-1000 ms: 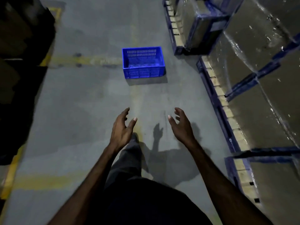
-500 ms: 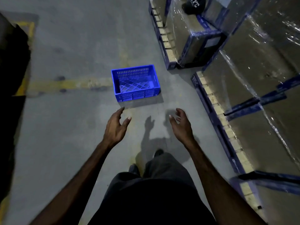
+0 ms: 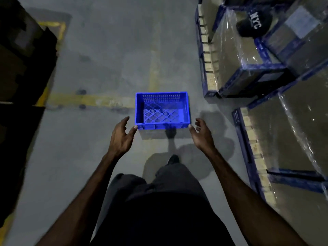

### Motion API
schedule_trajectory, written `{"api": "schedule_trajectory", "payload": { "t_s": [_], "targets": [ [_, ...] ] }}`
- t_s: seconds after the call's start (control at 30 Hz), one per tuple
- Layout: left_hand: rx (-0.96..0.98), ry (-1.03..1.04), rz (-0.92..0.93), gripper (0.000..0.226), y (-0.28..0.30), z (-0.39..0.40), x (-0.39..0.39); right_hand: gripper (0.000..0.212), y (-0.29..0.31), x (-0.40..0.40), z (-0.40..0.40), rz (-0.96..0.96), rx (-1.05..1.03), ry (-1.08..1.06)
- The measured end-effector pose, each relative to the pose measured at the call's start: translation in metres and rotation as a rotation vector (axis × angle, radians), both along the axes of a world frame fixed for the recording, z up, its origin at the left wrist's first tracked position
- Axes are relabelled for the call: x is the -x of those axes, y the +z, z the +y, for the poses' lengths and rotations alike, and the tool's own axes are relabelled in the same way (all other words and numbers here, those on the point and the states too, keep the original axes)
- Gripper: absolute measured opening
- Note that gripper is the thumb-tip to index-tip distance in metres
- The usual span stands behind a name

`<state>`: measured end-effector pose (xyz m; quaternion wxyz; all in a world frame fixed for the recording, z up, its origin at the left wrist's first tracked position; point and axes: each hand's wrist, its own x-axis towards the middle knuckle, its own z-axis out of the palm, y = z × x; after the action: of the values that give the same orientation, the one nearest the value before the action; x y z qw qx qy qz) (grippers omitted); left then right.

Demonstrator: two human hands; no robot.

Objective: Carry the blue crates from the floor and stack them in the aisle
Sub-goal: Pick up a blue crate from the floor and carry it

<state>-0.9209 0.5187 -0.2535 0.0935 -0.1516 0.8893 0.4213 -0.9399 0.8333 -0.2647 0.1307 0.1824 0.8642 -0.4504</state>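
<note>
Since the earlier frames, both hands have advanced from well short of the blue crate (image 3: 162, 109) to positions flanking its near corners, and the crate sits lower and larger in the head view.

Position: the crate rests upright on the concrete floor (image 3: 79, 157), mouth up, with nothing visible inside. It lies just past a yellow floor line (image 3: 90, 101) and left of the wrapped pallet loads (image 3: 248, 71) (a dark cap (image 3: 253, 23) lies on one of them).

Orientation: the long axis runs left to right across the view, so a long wall faces the person and the short walls face outward toward each hand. The slotted far wall and lattice base are visible.

Hand state: left hand (image 3: 122, 137) has fingers spread and loosely curved, holding nothing, with the thumb tip at or just beside the near-left corner. Right hand (image 3: 202, 134) is likewise apart and empty, its thumb close to the near-right corner. Actual contact cannot be confirmed from this view.

Probable faults:
- Grip taken at the near corners only. The far side would probably drop and the crate would tilt away.
- Low light and motion blur. A finger may miss the rim or catch in a wall slot.
- Stride continuing. The leading foot (image 3: 173, 159) is near the crate and could knock it forward.
- Swing to the right after lifting. The crate could strike the pallet edge (image 3: 204, 55).
</note>
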Motion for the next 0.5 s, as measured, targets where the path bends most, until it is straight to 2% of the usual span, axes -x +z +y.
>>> {"api": "schedule_trajectory", "payload": {
  "t_s": [0.2, 0.37, 0.5],
  "targets": [
    [0.014, 0.011, -0.084, 0.062, -0.027, -0.002, 0.088, 0.041, -0.012, 0.101, 0.013, -0.014, -0.038, 0.013],
    [0.039, -0.111, -0.183, 0.068, -0.076, -0.023, 0.162, 0.054, -0.056, 0.162, 0.015, -0.158, -0.09, -0.025],
    [0.026, -0.174, -0.247, 0.075, -0.117, -0.041, 0.223, 0.054, -0.088, 0.2, 0.008, -0.211, -0.102, -0.102]
  ]
}}
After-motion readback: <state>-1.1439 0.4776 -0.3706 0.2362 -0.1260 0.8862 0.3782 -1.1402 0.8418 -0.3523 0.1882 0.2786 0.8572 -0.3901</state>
